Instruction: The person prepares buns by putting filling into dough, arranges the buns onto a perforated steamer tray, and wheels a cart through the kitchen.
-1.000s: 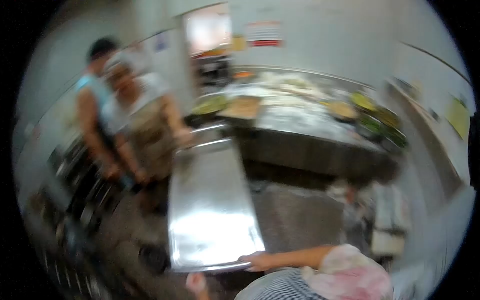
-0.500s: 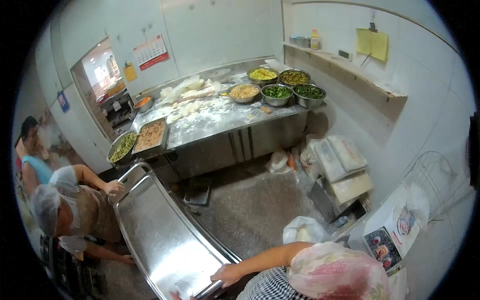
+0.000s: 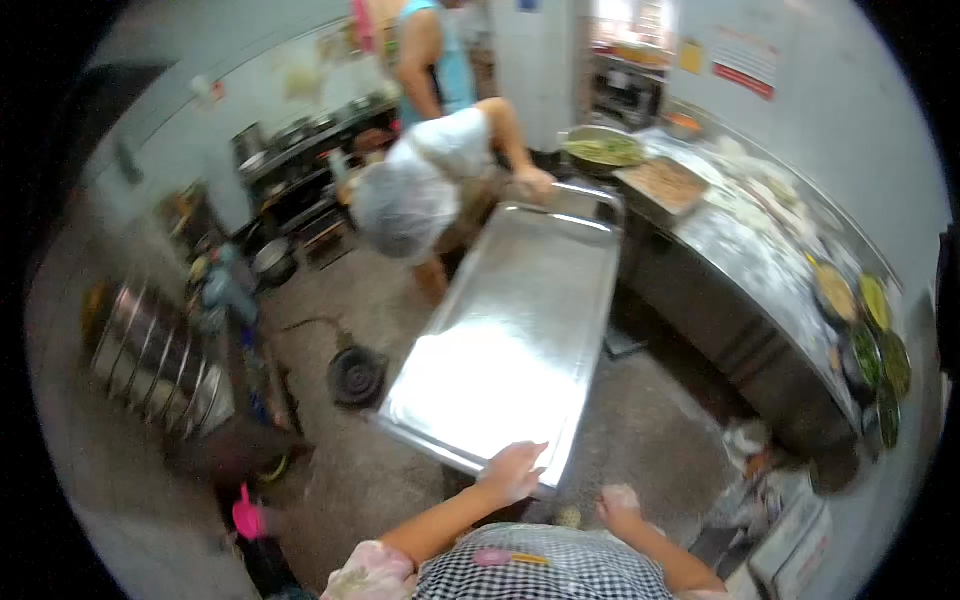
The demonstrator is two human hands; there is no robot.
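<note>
A long metal cart top [image 3: 505,315] with raised rims slants away from me. My left hand [image 3: 513,473] lies over its near right corner, fingers apart on the shiny surface. To the right of that corner, off the cart, is my right hand [image 3: 620,503]; its fingers are blurred and nothing is visibly held in it. At the far end a person in a hair cap [image 3: 405,208] bends beside the cart, one hand [image 3: 534,181] at the far handle [image 3: 600,196]. Below the cart top, little shows.
On the right, a floury steel counter [image 3: 740,240] bears a tray of filling [image 3: 664,186] and several bowls. A round black object [image 3: 357,375] is on the floor left of the cart. A wire rack [image 3: 155,360] is at the left. Another person [image 3: 435,60] stands behind.
The view has swung left, bringing the left side of the room into sight. My right hand has let go of the cart corner, and my left hand is now on it. The capped person bends lower.
</note>
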